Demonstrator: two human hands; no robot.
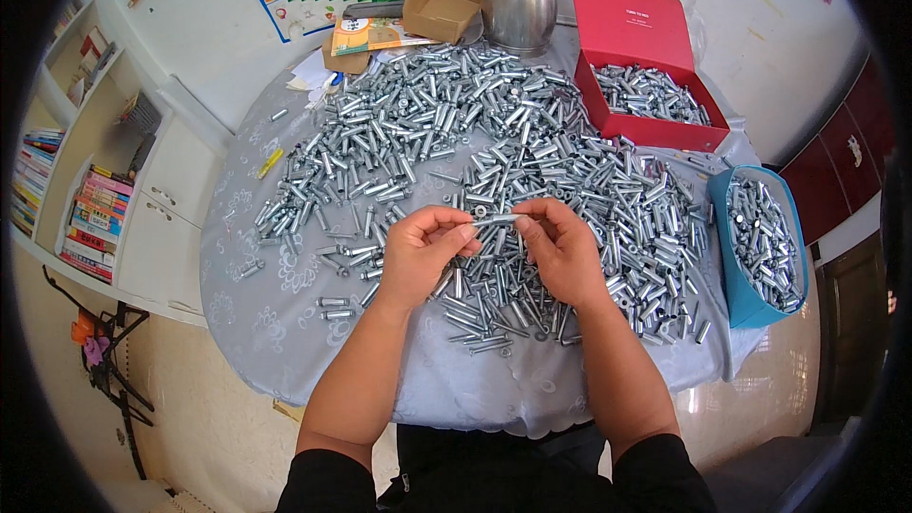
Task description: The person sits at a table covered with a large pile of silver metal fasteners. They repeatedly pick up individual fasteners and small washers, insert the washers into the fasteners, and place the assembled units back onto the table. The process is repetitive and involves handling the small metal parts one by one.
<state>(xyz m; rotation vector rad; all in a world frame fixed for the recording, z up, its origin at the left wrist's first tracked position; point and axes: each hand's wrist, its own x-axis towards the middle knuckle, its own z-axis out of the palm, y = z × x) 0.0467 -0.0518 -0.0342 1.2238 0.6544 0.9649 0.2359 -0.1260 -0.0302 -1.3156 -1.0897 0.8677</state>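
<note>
A slim silvery expansion bolt (pixel 495 220) is held level between my two hands, above the near part of a big pile. My left hand (pixel 429 255) pinches its left end between thumb and fingers. At the other end, my right hand (pixel 562 255) grips it the same way, thumb against forefinger. Beneath and around both hands spreads a heap of loose metal anchor sleeves and bolts (pixel 608 180), lying in all directions. A few stray sleeves (pixel 334 308) lie apart, left of my left forearm.
A grey patterned cloth (pixel 256 323) covers the round table. At the back right stands an open red box (pixel 655 140) of metal parts; a blue bin (pixel 742 275) of them is at the right. A steel canister (pixel 520 5), cardboard box (pixel 442 8) and yellow cutter-like item (pixel 271 163) also stand or lie there.
</note>
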